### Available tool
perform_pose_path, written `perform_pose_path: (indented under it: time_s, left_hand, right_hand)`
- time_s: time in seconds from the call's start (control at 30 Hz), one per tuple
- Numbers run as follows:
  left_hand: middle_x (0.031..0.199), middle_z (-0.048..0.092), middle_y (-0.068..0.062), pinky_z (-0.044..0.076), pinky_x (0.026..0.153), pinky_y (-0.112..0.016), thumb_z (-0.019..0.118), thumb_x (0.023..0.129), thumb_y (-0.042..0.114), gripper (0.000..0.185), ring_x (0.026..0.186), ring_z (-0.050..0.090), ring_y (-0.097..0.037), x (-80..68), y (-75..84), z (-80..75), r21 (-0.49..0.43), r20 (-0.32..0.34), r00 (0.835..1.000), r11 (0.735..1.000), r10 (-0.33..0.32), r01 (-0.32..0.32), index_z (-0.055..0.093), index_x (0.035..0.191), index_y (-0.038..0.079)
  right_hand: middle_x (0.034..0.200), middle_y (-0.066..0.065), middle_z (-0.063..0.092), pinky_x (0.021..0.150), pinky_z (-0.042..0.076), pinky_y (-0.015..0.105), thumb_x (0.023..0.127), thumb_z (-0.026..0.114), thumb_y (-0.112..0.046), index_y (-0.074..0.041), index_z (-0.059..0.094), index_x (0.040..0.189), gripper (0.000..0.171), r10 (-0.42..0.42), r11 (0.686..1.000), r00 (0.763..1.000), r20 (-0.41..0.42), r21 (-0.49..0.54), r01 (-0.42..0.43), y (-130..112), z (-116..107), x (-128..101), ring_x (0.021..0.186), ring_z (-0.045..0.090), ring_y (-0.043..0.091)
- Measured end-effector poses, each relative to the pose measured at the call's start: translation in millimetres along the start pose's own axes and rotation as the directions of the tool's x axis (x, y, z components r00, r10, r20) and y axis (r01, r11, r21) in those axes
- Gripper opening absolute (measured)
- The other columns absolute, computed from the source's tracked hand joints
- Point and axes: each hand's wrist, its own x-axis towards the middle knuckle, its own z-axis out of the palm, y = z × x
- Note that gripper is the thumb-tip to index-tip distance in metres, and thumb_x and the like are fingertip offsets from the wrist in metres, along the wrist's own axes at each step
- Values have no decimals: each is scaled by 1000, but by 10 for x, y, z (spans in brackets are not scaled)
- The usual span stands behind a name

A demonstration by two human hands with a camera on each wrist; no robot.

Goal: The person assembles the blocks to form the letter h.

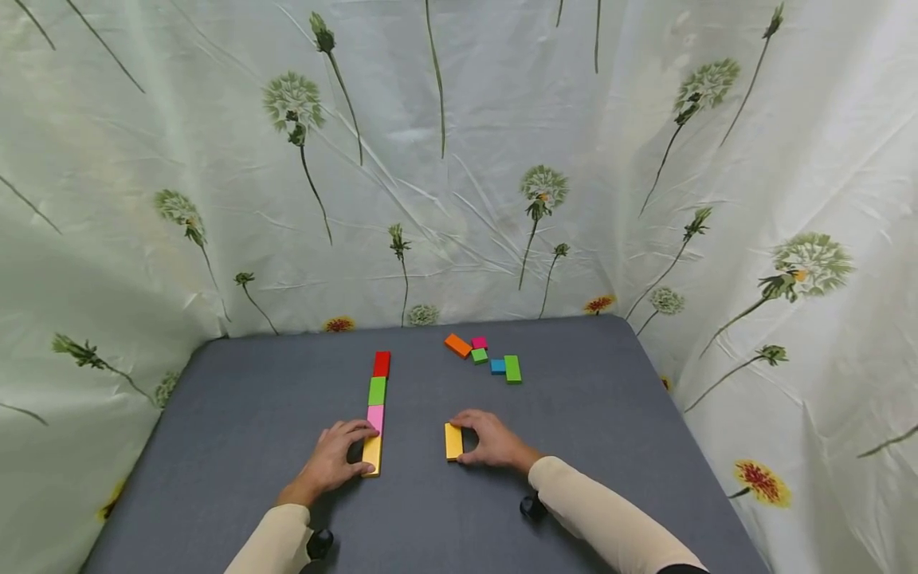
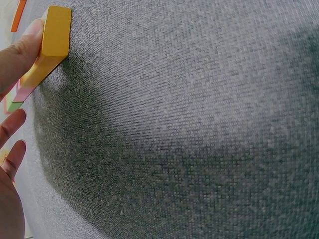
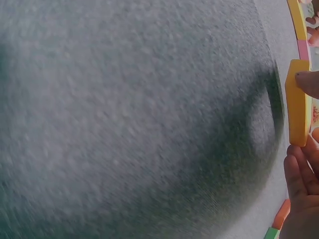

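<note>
A straight row of blocks lies on the table: red [image 1: 382, 364] farthest, then green [image 1: 377, 391], pink [image 1: 375, 416] and a yellow block [image 1: 372, 454] nearest. My left hand [image 1: 331, 460] holds this yellow block between thumb and fingers, thumb near its close end, fingertips by its joint with the pink one. In the left wrist view the other fingers stand off the row. To the right, my right hand [image 1: 496, 442] pinches a second yellow block [image 1: 453, 442] by its ends. The right wrist view shows the thumb on one end of this block [image 3: 297, 109] and fingertips at the other.
Farther back on the grey table [image 1: 574, 399] lie loose blocks: orange [image 1: 457, 345], magenta [image 1: 479, 343], small green [image 1: 479, 356], blue [image 1: 498, 367] and a longer green one [image 1: 512, 369]. A flower-printed curtain [image 1: 473, 215] hangs behind and along both sides.
</note>
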Motion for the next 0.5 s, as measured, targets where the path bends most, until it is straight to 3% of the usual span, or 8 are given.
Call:
perform_pose_path:
  time_s: [0.5]
  left_hand:
    - [121, 61, -4, 37, 88, -49, 88, 66, 20, 52, 108, 53, -26, 11, 5, -1, -8, 4, 1000, 1000, -2, 2, 69, 113, 10]
  right_hand:
    - [127, 2, 54, 100, 41, 39, 78, 81, -26, -9, 58, 131, 59, -27, 997, 999, -23, 73, 28, 51, 121, -42, 119, 51, 20]
